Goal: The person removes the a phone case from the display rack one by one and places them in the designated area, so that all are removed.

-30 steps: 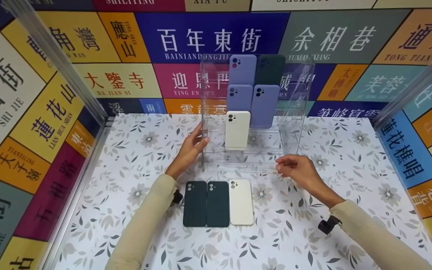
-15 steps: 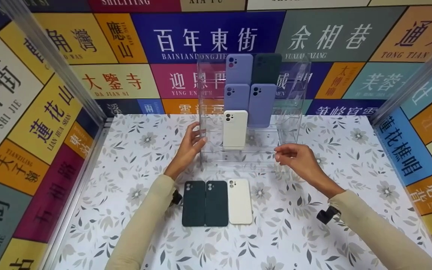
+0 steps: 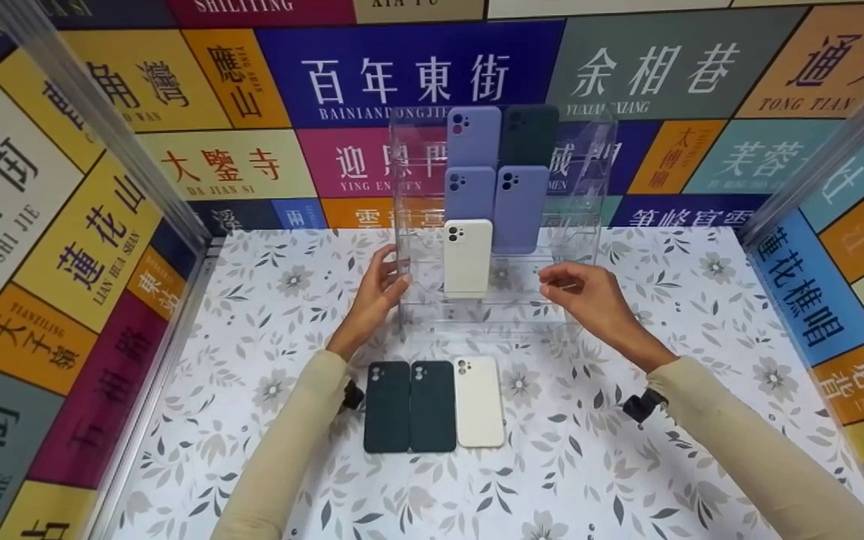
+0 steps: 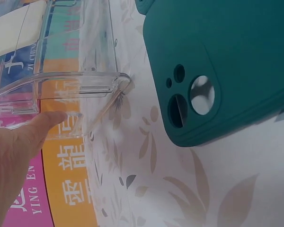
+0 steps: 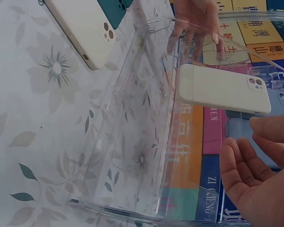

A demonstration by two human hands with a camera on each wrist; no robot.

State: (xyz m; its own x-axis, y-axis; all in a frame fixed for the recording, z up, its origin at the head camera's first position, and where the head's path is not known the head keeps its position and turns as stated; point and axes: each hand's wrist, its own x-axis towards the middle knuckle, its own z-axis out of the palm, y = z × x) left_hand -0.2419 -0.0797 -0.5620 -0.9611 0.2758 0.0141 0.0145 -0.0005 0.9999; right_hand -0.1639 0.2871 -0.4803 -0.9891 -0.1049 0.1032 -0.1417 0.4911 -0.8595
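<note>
A clear plastic display stand (image 3: 589,262) stands on the table. Phone cases lean on its tiers: two purple-blue cases side by side in the middle row (image 3: 521,206), a third purple-blue case (image 3: 474,135) and a dark green one (image 3: 529,136) on top, and a white case (image 3: 467,259) lower down. My left hand (image 3: 372,296) grips the stand's left side panel, thumb in front; the left wrist view shows the hand (image 4: 14,146) at the clear edge. My right hand (image 3: 589,300) hovers before the lower right tiers, fingers loosely bent, holding nothing.
Two dark green cases (image 3: 409,409) and a white case (image 3: 480,405) lie side by side on the floral tabletop (image 3: 589,480), in front of the stand. Colourful panels with lettering (image 3: 409,75) form walls behind and at both sides.
My right hand has risen from the stand's front lower edge toward the tiers, a little to the left. My left hand keeps its hold. The view has shifted slightly; the cases stay put.
</note>
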